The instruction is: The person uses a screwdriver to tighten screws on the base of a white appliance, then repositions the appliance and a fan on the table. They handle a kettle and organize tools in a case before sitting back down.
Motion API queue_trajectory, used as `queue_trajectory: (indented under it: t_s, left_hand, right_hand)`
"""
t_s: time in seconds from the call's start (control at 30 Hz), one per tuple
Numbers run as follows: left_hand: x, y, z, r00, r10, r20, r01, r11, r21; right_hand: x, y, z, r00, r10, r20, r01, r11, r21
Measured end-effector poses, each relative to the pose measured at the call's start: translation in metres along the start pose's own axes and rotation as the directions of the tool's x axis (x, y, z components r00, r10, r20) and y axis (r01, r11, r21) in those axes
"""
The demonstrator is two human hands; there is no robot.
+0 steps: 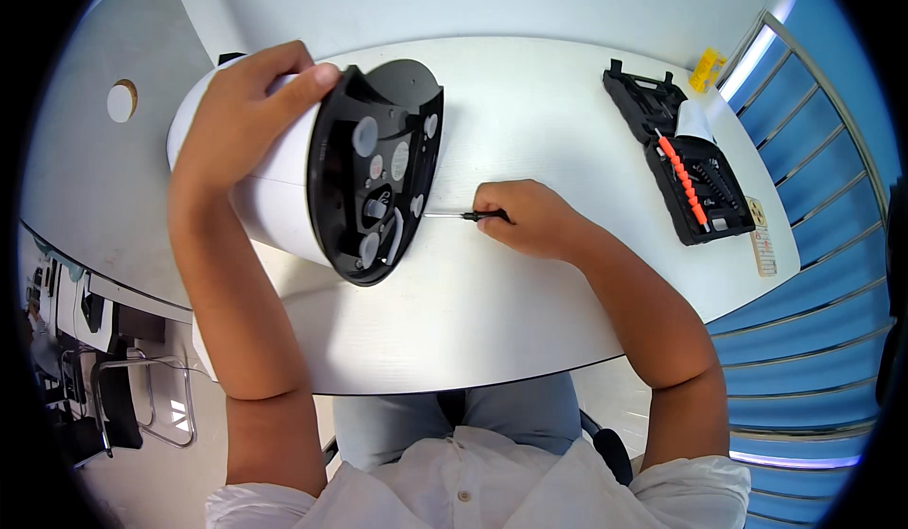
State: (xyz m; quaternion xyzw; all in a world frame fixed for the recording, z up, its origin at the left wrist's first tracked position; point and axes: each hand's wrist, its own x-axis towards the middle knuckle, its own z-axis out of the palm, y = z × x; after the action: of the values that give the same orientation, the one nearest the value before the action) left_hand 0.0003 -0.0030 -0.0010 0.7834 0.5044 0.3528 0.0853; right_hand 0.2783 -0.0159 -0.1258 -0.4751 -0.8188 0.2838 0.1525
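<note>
A white rounded appliance (274, 209) lies on its side at the left of the table, its black base (386, 174) turned to the right. Several pale round feet and a plug-like part show on that base. My left hand (248, 103) is wrapped over the appliance's upper side, thumb on the base's rim. In my right hand (530, 217) is a screwdriver with a black handle (489, 215), fingers closed round it. Its thin metal shaft (443, 215) points left, the tip at or very near the base's right edge; whether they touch I cannot tell.
An open black tool case (700, 188) with a red flexible shaft (683, 181) lies at the right. Beside it are a yellow packet (707, 70) and a beige remote control (761, 236). Metal railings (823, 103) stand beyond the table's right edge; a chair (142, 396) is at lower left.
</note>
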Motion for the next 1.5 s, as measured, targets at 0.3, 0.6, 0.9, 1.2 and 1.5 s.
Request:
queue_trajectory:
  t_s: [0.3,0.6,0.9,1.2,1.5]
  left_hand:
    - [0.0,0.001,0.009,0.989,-0.149,-0.005,0.146,0.97,-0.193]
    - [0.001,0.005,0.011,0.981,-0.194,0.032,0.194,0.933,-0.302]
    - [-0.001,0.013,0.012,0.977,-0.214,0.016,0.21,0.936,-0.284]
    - [0.001,0.01,0.01,0.98,-0.196,0.033,0.198,0.945,-0.261]
    - [0.001,0.009,0.008,0.977,-0.208,0.045,0.213,0.947,-0.242]
  right_hand:
    - [-0.001,-0.005,0.011,0.986,-0.043,-0.159,0.034,0.998,-0.058]
    - [0.0,-0.008,0.012,0.989,0.024,-0.143,-0.031,0.998,-0.049]
    - [0.002,-0.005,0.019,0.984,-0.013,-0.178,0.006,0.999,-0.041]
    - [0.003,-0.005,0.021,0.985,-0.059,-0.161,0.046,0.995,-0.086]
    - [0.0,-0.003,0.023,0.953,-0.116,-0.281,0.051,0.972,-0.229]
